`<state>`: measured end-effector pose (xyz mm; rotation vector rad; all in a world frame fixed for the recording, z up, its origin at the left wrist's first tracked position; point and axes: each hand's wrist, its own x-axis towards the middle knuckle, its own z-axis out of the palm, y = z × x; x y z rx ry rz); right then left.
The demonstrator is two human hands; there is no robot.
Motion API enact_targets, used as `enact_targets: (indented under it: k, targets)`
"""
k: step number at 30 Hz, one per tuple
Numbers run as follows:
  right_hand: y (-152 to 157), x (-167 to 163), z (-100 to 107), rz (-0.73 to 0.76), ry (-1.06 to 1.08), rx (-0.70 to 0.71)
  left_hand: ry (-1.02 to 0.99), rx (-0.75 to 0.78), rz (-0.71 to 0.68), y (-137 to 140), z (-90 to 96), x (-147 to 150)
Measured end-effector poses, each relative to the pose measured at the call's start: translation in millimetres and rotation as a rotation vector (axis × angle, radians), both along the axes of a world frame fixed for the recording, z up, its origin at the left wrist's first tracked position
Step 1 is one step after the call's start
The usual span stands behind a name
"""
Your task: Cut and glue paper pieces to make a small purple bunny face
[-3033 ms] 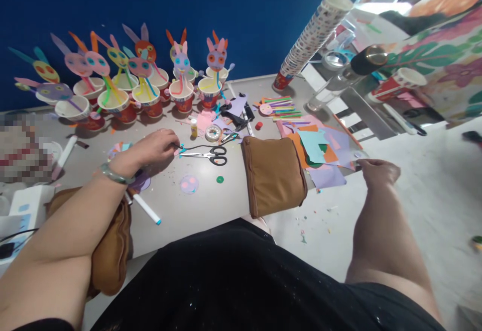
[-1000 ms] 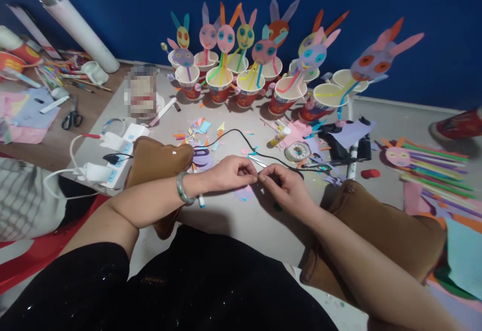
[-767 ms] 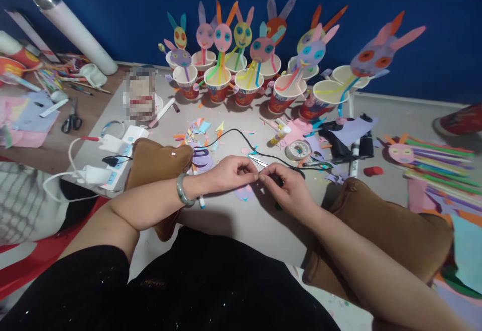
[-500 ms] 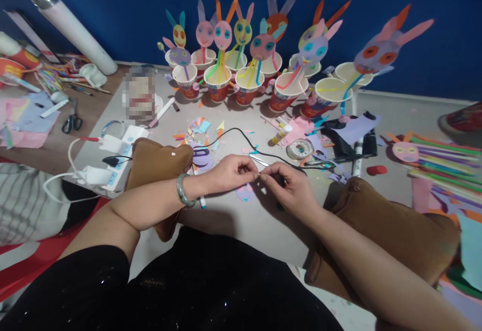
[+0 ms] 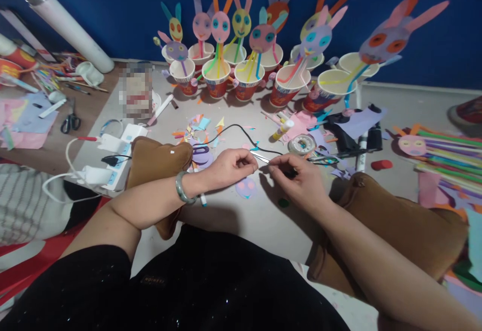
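Observation:
My left hand (image 5: 233, 168) has its thumb and fingertips pinched together, above a purple paper face (image 5: 246, 188) with pink spots on the table. Whatever lies in the pinch is too small to make out. To its right, my right hand (image 5: 301, 179) also pinches thumb against forefinger, with a narrow gap between the two hands. Anything it grips there is likewise too small to name. Just behind the fingertips lie silver scissor blades (image 5: 259, 156). A small dark green disc (image 5: 283, 202) rests below my right hand.
Paper cups (image 5: 216, 81) with rabbit-like paper heads stand in rows at the back. Brown cushions (image 5: 391, 225) lie beneath both arms. A black cable (image 5: 244, 131) crosses the table. A tape roll (image 5: 302, 144), a glue stick (image 5: 282, 129) and a power strip (image 5: 126, 157) lie around.
My hands have drawn slightly apart, my right hand moving to the right, so more of the purple paper face and the green disc shows. The camera view has shifted a little.

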<state>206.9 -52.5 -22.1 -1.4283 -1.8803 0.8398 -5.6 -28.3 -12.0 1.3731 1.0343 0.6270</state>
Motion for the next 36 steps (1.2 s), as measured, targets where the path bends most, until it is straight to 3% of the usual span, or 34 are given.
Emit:
enact_targets:
  k: [7, 18, 23, 29, 36]
  targets:
    - [3, 6, -12, 0.317, -0.399, 0.242, 0.024, 0.047, 0.003, -1, -2.6, -1]
    - [2, -3, -22, 0.338, -0.567, 0.308, 0.034, 0.04, 0.0, -1, -2.7, -1]
    - [2, -4, -15, 0.282, -0.359, 0.196, 0.037, 0.035, 0.005, 0, -3.1, -2]
    - [0, -6, 2, 0.146, 0.069, -0.106, 0.067, 0.019, -0.057, 0, -4.6, -2]
    - [-3, -10, 2, 0.135, 0.139, -0.222, 0.141, 0.101, -0.109, -4, -4.9, -3]
